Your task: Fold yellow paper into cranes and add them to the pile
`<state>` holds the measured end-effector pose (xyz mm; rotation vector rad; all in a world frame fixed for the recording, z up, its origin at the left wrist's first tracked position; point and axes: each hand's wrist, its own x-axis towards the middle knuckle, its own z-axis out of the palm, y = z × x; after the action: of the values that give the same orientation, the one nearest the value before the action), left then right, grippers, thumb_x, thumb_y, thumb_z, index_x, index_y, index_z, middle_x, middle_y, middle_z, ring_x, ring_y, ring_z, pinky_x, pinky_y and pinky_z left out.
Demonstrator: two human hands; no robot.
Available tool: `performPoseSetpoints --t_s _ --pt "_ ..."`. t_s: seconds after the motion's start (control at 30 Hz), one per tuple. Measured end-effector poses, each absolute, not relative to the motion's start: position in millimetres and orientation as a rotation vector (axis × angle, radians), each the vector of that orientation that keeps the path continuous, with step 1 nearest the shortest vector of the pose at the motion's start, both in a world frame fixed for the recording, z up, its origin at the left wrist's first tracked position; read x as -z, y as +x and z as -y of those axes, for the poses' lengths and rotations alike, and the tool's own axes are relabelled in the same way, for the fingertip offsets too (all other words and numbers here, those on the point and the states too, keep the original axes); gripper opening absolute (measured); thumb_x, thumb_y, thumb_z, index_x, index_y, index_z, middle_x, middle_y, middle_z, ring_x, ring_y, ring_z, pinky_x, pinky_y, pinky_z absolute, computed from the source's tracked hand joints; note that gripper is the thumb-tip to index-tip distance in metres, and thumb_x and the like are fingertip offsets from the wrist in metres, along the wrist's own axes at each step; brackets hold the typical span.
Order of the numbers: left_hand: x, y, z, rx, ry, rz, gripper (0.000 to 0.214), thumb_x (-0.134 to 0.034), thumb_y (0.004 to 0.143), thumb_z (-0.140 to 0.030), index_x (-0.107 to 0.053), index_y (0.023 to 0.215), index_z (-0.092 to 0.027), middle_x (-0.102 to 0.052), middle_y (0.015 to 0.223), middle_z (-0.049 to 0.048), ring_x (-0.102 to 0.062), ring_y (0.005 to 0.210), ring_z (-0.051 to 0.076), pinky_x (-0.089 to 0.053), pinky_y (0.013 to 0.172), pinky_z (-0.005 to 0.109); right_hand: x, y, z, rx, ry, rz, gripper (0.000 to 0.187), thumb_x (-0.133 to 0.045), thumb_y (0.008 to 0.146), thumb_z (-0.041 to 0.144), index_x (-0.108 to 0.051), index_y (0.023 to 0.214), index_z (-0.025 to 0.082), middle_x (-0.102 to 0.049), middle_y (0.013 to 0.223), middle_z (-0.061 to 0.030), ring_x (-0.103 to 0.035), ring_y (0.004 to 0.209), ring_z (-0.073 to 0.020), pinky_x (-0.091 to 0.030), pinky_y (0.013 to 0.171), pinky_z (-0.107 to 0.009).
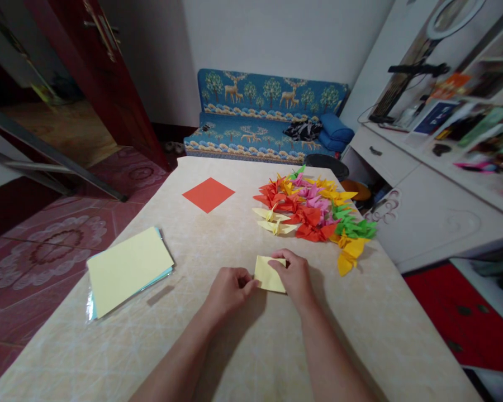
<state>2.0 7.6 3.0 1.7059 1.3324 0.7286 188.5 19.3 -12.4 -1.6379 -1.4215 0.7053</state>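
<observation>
A small folded square of pale yellow paper (pixel 268 277) is held just above or on the table, in the middle of the head view. My left hand (pixel 232 287) pinches its lower left corner between thumb and curled fingers. On the other side, my right hand (pixel 292 274) grips the upper right part, with the thumb across its face. Beyond the hands lies a cluster of folded paper cranes (pixel 308 215) in red, orange, pink and green. Two pale yellow cranes (pixel 275 226) sit at its near left side.
A flat red paper square (pixel 208 195) lies on the far left of the table (pixel 209 245). Nearer, a stack of yellow and blue paper (pixel 128 271) rests on a clear wrapper. Past the table stands a blue sofa (pixel 251 134); a cluttered white cabinet (pixel 427 184) is at right.
</observation>
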Motion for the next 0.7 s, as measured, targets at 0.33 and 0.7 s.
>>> performPoseSetpoints --t_s 0.33,0.7 --pt "-5.9 15.8 19.8 -0.801 2.346 -1.004 0.027 -0.051 0.082 -0.013 -0.067 0.103 -0.016 -0.065 0.105 0.0113 -0.059 0.096 0.022 -0.048 0.084 0.035 11.1 205.9 -32.1 -0.627 -1.357 1.831 0.008 -0.068 0.073 0.014 -0.073 0.073 0.019 -0.069 0.074 -0.0026 -0.061 0.075 -0.0169 -0.045 0.073 -0.027" --pt "28.9 26.4 50.0 -0.744 2.784 -1.126 0.031 -0.05 0.085 -0.012 -0.063 0.112 -0.009 -0.062 0.121 0.0151 -0.056 0.113 0.029 -0.051 0.089 0.04 1.8 185.1 -24.2 -0.12 -1.53 1.855 0.015 -0.06 0.082 0.015 -0.072 0.088 0.021 -0.068 0.094 -0.0067 -0.057 0.096 -0.0225 -0.041 0.091 -0.038"
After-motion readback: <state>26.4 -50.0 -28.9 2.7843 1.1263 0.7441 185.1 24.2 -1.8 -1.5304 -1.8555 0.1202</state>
